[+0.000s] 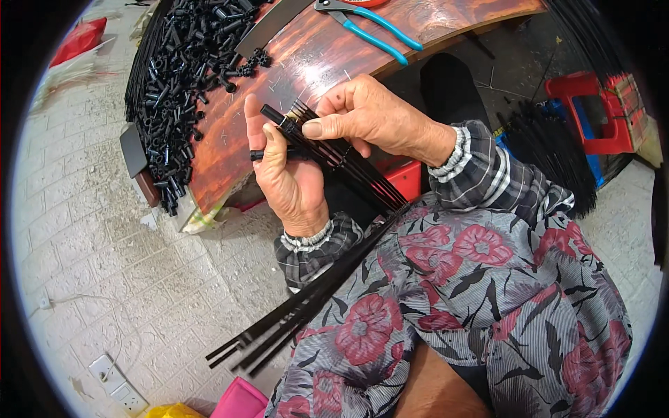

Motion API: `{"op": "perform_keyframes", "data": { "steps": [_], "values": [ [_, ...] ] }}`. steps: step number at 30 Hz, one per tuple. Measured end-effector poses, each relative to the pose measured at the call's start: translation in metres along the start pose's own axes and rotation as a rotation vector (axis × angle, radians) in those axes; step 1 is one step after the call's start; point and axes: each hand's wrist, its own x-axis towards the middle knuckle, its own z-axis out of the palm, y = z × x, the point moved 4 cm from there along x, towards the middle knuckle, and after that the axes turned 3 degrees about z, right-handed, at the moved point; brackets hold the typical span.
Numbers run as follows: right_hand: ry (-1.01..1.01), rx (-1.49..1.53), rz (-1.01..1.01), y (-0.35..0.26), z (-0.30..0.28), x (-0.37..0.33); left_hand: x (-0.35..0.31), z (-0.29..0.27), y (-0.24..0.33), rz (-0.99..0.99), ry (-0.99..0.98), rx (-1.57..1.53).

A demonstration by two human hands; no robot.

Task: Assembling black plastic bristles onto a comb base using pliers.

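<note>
Over my lap I hold a bundle of thin black rods (380, 182) that look like umbrella ribs. Their upper ends gather at a short black plastic tube (272, 113) with a collar. My left hand (298, 188) grips the bundle below this collar, thumb in front and one finger pointing up. A second black tube (258, 155) pokes out between its fingers. From the right, my right hand (387, 115) is closed, its thumb pressed on the ribs beside the collar; what lies under the thumb is hidden. The ribs' lower ends (275, 338) fan out past my lap at lower left.
A reddish-brown table (230, 150) bears a heap of black plastic tubes (171, 97), a metal blade (268, 28) and blue-handled pliers (376, 31). Right of me are a red stool (603, 129) and more black ribs (557, 150). Sockets (118, 386) lie lower left.
</note>
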Motion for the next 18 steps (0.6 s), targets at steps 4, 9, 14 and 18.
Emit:
{"op": "perform_keyframes", "data": {
  "steps": [4,9,14,18],
  "values": [
    [-0.046,0.036,0.035,0.004,-0.002,0.003,-0.001,0.005,-0.004,-0.008,0.046,0.057],
    [0.037,0.075,0.016,-0.001,0.002,0.003,0.000,0.000,-0.001,-0.023,0.185,0.082],
    [-0.076,0.031,-0.105,-0.007,0.001,0.005,0.003,-0.006,-0.003,-0.014,0.168,0.071],
    [-0.095,0.043,-0.013,-0.015,0.000,0.002,0.003,-0.004,-0.008,-0.040,0.098,0.014]
  ]
}}
